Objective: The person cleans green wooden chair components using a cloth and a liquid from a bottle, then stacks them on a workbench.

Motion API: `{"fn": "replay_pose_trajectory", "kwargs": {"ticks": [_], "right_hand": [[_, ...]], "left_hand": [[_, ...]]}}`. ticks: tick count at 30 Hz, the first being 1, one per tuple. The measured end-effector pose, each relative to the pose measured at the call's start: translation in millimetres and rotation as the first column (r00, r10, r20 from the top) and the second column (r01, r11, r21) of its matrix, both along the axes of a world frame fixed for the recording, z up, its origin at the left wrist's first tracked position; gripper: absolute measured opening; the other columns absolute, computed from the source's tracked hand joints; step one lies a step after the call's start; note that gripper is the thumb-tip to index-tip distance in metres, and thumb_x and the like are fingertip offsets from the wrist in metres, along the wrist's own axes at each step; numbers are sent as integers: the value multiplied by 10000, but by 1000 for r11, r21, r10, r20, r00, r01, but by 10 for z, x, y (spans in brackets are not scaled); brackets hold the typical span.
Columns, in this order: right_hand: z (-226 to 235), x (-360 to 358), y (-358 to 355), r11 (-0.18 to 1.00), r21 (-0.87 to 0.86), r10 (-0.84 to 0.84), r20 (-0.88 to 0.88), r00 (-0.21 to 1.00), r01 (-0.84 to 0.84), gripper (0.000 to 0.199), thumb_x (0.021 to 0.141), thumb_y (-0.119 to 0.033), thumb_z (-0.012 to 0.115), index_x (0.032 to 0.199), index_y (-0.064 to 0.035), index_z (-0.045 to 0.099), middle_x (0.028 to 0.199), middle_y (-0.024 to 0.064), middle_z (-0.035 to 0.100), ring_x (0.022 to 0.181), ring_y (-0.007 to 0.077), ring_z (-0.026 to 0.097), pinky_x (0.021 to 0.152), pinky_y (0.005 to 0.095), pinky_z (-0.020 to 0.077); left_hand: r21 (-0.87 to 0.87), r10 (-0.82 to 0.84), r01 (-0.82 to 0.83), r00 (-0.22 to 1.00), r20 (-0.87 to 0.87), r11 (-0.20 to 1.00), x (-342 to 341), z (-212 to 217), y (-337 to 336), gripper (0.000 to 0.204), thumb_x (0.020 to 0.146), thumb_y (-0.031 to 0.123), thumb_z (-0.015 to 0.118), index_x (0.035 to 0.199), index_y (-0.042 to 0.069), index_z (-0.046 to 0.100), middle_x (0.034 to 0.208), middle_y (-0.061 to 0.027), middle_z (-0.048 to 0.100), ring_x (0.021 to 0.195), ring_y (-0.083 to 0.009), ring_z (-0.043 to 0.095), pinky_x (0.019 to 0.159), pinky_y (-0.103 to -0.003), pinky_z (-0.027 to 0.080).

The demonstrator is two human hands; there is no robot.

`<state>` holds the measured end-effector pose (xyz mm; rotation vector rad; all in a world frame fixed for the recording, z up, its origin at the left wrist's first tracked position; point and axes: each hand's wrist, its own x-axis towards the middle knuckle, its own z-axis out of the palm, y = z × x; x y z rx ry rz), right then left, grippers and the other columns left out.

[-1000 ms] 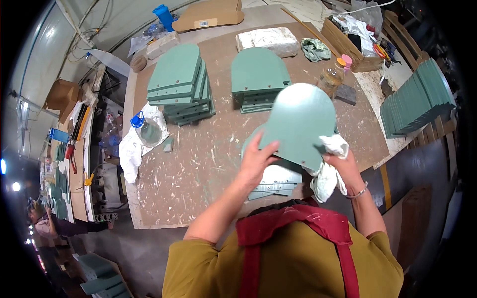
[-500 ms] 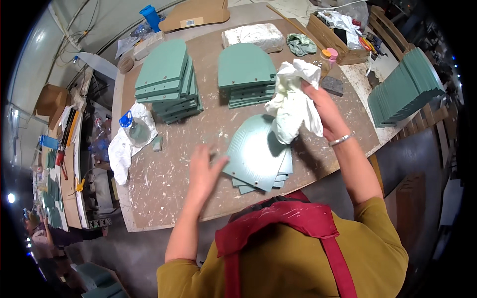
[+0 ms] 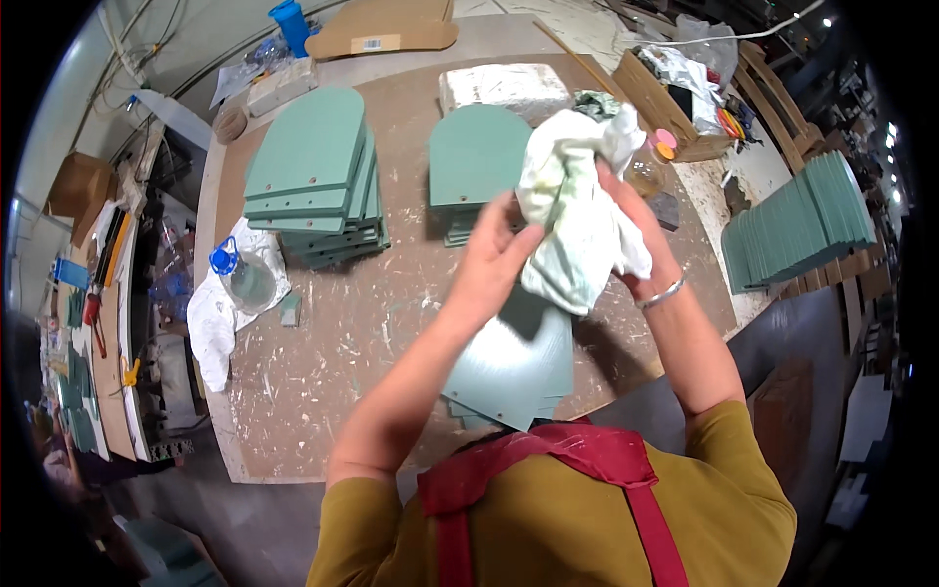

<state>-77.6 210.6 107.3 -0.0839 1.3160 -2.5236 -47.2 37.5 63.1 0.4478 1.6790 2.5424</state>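
Right fingers [image 3: 614, 188] around white cloth [image 3: 575, 220]

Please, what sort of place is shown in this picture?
Probably a workshop or factory: a scratched worktable, a stack of green boards on it, and a row of similar boards at the right.

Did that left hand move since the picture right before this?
Yes. The left hand moved right and forward, farther from the blue-capped bottle and toward the held white cloth.

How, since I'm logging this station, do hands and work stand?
Right hand gripping crumpled white fabric cloth. Left hand at its edge, contact unclear. Stacked pale-green flat panels below; cloth hides their far end.
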Motion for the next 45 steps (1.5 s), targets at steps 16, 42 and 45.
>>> {"fn": "replay_pose_trajectory", "kwargs": {"ticks": [16,42,45], "right_hand": [[-61,-162,-82,869,489,-36,-92,995,77,328,830,-71,609,1140,21,555,1044,85,639,920,162,628,812,297,507],[-80,-1449,-973,215,944,519,-329,789,252,269,740,-153,678,941,19,628,878,216,660,845,346,642,755,408,494],[-255,-1106,-1121,43,903,788,-294,541,428,213,741,-80,618,945,-19,623,900,207,647,879,355,624,773,422,484]], "left_hand": [[-196,457,-431,882,113,881,-188,-593,-439,433,868,160,642,1231,17,453,949,-44,564,840,-110,530,696,-234,460],[-127,418,-400,832,364,907,-594,-594,-330,335,853,49,584,1173,-2,497,865,-4,575,684,-59,476,582,-218,391],[-242,649,-615,754,95,750,-698,-861,-262,304,838,22,571,1139,-9,547,833,-2,586,667,-94,506,600,-254,431]]}}
